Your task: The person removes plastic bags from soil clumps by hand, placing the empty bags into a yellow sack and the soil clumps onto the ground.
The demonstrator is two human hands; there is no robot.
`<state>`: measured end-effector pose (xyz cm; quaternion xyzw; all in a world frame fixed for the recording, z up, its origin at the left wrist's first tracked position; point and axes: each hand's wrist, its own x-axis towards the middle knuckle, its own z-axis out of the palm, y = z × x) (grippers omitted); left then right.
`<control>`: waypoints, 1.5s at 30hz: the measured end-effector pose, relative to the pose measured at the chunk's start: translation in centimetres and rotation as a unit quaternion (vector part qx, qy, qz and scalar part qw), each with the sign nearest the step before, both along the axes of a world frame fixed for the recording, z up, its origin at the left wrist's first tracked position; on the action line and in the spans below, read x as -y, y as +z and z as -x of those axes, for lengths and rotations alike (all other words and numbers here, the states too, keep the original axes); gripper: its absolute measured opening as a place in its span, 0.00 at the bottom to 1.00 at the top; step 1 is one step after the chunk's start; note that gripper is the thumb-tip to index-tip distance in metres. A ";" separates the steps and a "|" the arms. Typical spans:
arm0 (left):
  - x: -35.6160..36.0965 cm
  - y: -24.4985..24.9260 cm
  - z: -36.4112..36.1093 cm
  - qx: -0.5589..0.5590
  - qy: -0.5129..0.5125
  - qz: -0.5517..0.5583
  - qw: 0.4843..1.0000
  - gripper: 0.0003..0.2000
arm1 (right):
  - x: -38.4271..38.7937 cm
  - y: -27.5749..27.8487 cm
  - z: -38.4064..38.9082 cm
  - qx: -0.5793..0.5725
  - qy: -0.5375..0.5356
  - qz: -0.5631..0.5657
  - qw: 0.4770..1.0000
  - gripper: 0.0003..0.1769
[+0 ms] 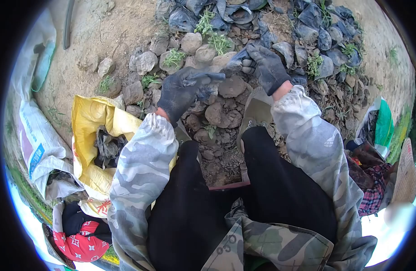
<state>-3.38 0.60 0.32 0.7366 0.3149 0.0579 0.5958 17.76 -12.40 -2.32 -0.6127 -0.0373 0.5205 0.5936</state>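
My left hand (180, 91), in a dark knitted glove, is closed around a short dark rod-like handle (215, 76) whose end sticks out to the right. The rest of it is hidden in the fist, and some plastic film hangs beneath. My right hand (267, 67), gloved too, has its fingers curled on a scrap of dark plastic film (236, 61). Below both hands, between my shoes, lie several earth clods (231, 86). A pale round clod (205, 53) sits just beyond the left hand.
Clods wrapped in black plastic (307, 34) are heaped at the far right. A yellow woven sack (88, 135) with dark film inside stands at my left, beside a white sack (36, 122). People sit at both sides, one in a red top (81, 244), another in plaid (375, 187).
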 end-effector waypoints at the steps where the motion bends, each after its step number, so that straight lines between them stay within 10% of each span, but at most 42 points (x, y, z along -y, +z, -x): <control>1: 0.0 0.2 0.2 -0.011 0.014 0.027 0.999 0.09 | -0.2 -0.4 0.0 -0.092 -0.091 -0.003 0.992 0.08; 13: 0.6 2.5 2.5 0.050 0.170 0.146 0.973 0.10 | -5.4 -0.1 3.7 -0.317 -0.270 -0.122 0.901 0.09; 15: -0.7 3.1 3.4 0.146 0.166 -0.201 0.954 0.13 | -7.3 0.3 5.3 -0.288 -0.220 -0.144 0.921 0.11; 16: -3.9 -1.5 5.9 0.178 0.070 -0.482 0.855 0.14 | -7.6 -3.5 5.7 -0.139 -0.025 -0.269 0.953 0.12; 17: -4.5 -1.0 6.6 0.178 0.068 -0.485 0.853 0.14 | -8.4 -2.7 6.7 -0.140 -0.026 -0.272 0.952 0.12; 18: -5.0 0.1 6.9 0.184 0.244 -0.089 0.948 0.12 | -9.5 -1.1 8.5 -0.149 -0.041 -0.191 0.969 0.12; 19: -5.6 0.7 7.2 0.154 0.371 0.323 0.857 0.11 | -10.0 -0.2 9.7 -0.156 -0.055 -0.110 0.980 0.11; 20: -6.8 0.7 7.6 0.173 0.388 0.347 0.836 0.13 | -10.1 0.4 10.3 -0.156 -0.057 -0.115 0.979 0.11; 21: -8.0 0.6 7.7 0.215 0.418 0.322 0.822 0.12 | -10.0 0.6 10.8 -0.138 0.013 -0.071 0.988 0.11; 23: -9.0 0.9 9.0 0.103 0.195 -0.183 0.958 0.19 | -10.2 0.7 10.6 -0.116 0.084 -0.028 0.989 0.11; 26: -11.4 2.4 9.1 0.071 0.044 -0.525 0.847 0.24 | -9.3 -0.6 7.9 0.131 0.156 0.034 0.979 0.09; 27: -12.8 0.5 10.8 0.090 0.073 -0.481 0.869 0.22 | -8.9 -1.4 6.0 0.130 0.152 0.035 0.979 0.09; 29: -12.2 2.6 8.8 0.139 0.369 0.079 0.915 0.15 | -8.1 -2.7 2.0 0.595 0.186 -0.028 0.782 0.13; 32: -14.2 0.2 10.3 0.043 0.164 -0.238 0.956 0.14 | -8.6 -2.1 -0.9 0.675 0.277 0.157 0.665 0.17; 33: -14.1 0.0 9.0 -0.029 0.280 -0.087 0.956 0.13 | -8.9 -2.5 -1.7 0.676 0.276 0.153 0.666 0.17; 36: -16.0 0.0 9.9 -0.014 0.226 -0.195 0.954 0.14 | -10.1 -4.2 -2.8 0.769 0.383 0.157 0.488 0.17; 38: -18.5 -1.0 11.7 0.011 -0.022 -0.611 0.792 0.15 | -10.4 -3.5 -2.8 0.732 0.372 0.150 0.551 0.17; 39: -18.4 -0.4 11.3 0.008 -0.023 -0.612 0.790 0.15 | -10.4 -3.1 -3.0 0.698 0.361 0.148 0.601 0.17; 41: -18.0 1.7 9.1 0.038 0.116 -0.426 0.897 0.16 | -9.9 -2.8 -3.0 0.717 0.299 0.095 0.623 0.14; 43: -17.7 3.0 7.3 0.049 0.058 -0.543 0.836 0.15 | -9.6 -2.2 -3.3 0.628 0.227 -0.016 0.744 0.09; 45: -15.9 3.7 5.6 0.014 0.199 -0.076 0.977 0.14 | -9.5 -3.0 -3.9 0.654 0.162 -0.073 0.735 0.07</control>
